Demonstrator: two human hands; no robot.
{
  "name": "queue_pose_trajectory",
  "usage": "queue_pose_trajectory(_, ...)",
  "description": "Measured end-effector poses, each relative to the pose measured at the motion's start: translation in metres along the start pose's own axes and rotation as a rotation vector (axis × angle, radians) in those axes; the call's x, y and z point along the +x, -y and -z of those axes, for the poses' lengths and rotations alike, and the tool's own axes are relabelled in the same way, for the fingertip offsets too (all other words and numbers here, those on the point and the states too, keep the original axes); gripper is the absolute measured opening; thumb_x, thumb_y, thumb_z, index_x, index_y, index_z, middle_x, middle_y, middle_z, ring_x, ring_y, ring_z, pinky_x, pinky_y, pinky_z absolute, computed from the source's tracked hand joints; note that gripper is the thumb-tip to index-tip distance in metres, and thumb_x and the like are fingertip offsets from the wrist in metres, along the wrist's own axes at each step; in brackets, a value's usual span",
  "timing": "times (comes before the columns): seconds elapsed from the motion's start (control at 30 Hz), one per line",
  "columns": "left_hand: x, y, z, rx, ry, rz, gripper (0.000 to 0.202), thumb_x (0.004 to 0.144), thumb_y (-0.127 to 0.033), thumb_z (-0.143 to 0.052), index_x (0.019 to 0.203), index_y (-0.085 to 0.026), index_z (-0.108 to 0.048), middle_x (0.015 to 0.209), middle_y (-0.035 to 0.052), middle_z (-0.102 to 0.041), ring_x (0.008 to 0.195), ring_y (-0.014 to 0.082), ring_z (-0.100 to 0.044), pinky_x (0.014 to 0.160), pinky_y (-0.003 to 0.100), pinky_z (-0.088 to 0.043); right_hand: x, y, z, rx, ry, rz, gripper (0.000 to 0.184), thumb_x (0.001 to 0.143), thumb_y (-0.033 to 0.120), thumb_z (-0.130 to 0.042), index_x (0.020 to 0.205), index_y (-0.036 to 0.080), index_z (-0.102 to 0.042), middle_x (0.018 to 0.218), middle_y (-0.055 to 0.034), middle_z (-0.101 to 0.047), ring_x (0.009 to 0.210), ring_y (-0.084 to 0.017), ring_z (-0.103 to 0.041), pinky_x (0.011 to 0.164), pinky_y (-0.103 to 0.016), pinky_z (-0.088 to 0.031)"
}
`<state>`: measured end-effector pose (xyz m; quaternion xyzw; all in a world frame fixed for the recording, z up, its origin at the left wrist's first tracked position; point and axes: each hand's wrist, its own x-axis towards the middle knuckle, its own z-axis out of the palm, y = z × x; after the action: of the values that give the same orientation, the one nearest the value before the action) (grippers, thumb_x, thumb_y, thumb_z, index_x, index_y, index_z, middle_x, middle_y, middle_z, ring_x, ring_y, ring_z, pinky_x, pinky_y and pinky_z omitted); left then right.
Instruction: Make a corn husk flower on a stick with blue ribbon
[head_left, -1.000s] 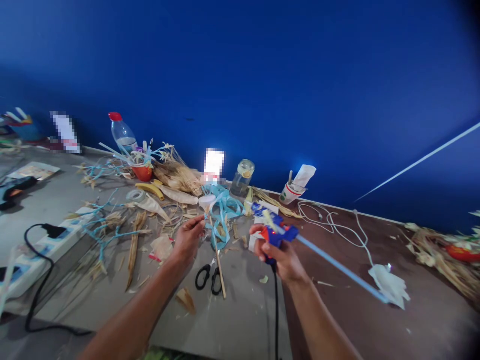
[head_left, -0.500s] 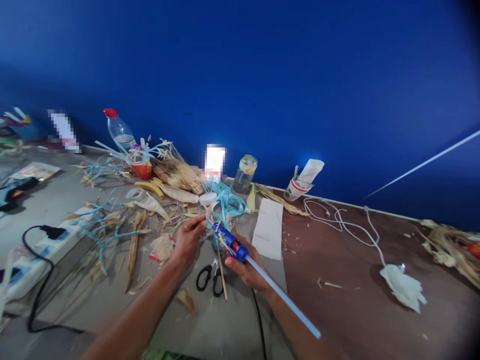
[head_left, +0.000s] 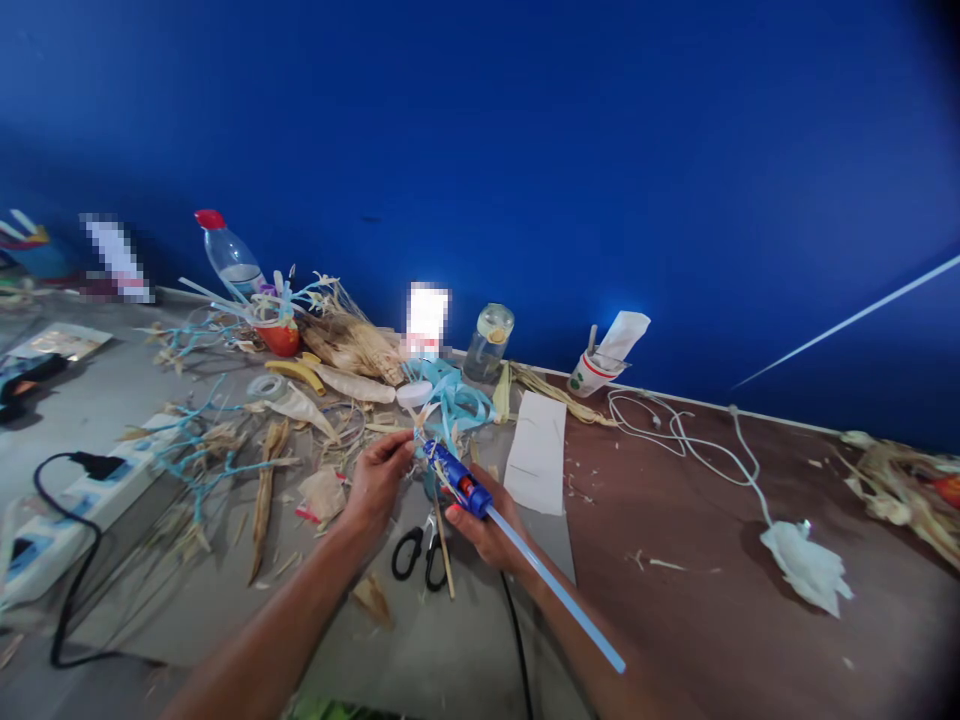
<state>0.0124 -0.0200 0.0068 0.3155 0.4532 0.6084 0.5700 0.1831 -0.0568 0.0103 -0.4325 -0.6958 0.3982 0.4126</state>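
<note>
My right hand is wrapped round a blue glue gun, with a long pale glue stick sticking out of its back end. The gun's nozzle points up and left, close to the fingertips of my left hand. Those fingers are pinched on a small pale piece with a light blue wrapping; its exact kind is hard to make out. Black-handled scissors lie below, between my hands, beside a thin wooden stick. Light blue ribbon is heaped just behind the nozzle.
Blue-wrapped twigs and dry husks cover the left side, near a white power strip. A glass jar, a paper cup and a bottle stand along the wall. White paper and a white cable lie right.
The view has shifted slightly. Both hands stay close together, and the glue gun's nozzle remains near the piece in my left fingers. The glue stick's rear end sits a little further left.
</note>
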Motion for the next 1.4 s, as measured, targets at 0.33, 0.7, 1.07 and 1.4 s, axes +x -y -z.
queue_pose_trajectory(0.33, 0.000, 0.001, 0.002, -0.001, 0.005, 0.015, 0.023, 0.061, -0.025, -0.074, 0.083, -0.017, -0.073, 0.071, 0.0020, -0.068, 0.056, 0.0084, -0.051, 0.054, 0.021, -0.039, -0.001, 0.001, 0.000, 0.034, 0.036, 0.011, 0.023, 0.079, 0.040, -0.056, 0.084, 0.018, -0.057, 0.079, -0.0047, -0.061, 0.069, -0.015, -0.057, 0.061, -0.026, -0.046)
queue_pose_trajectory(0.7, -0.002, -0.006, -0.005, -0.107, -0.026, 0.104, 0.024, 0.055, -0.021, -0.077, 0.078, -0.015, -0.072, 0.064, 0.0012, -0.066, 0.050, 0.0053, -0.049, 0.048, 0.017, -0.037, -0.001, 0.002, 0.002, 0.053, 0.038, -0.008, 0.023, 0.079, 0.040, -0.057, 0.084, 0.018, -0.058, 0.080, -0.0047, -0.061, 0.070, -0.016, -0.057, 0.063, -0.027, -0.046)
queue_pose_trajectory(1.07, -0.002, -0.010, -0.007, -0.290, 0.013, 0.227, 0.020, 0.057, -0.017, -0.077, 0.076, -0.012, -0.069, 0.060, -0.0006, -0.061, 0.044, 0.0024, -0.044, 0.046, 0.016, -0.040, -0.002, 0.002, 0.000, 0.075, 0.064, -0.070, 0.024, 0.078, 0.041, -0.057, 0.085, 0.018, -0.058, 0.081, -0.0048, -0.062, 0.071, -0.015, -0.057, 0.064, -0.027, -0.047)
queue_pose_trajectory(1.4, -0.004, -0.012, -0.008, -0.297, 0.037, 0.293, 0.021, 0.060, -0.015, -0.075, 0.079, -0.012, -0.068, 0.059, -0.0018, -0.059, 0.042, 0.0019, -0.041, 0.047, 0.017, -0.040, -0.001, 0.006, 0.001, 0.078, 0.053, -0.076, 0.023, 0.078, 0.039, -0.058, 0.084, 0.018, -0.059, 0.080, -0.0043, -0.063, 0.070, -0.015, -0.058, 0.062, -0.027, -0.047)
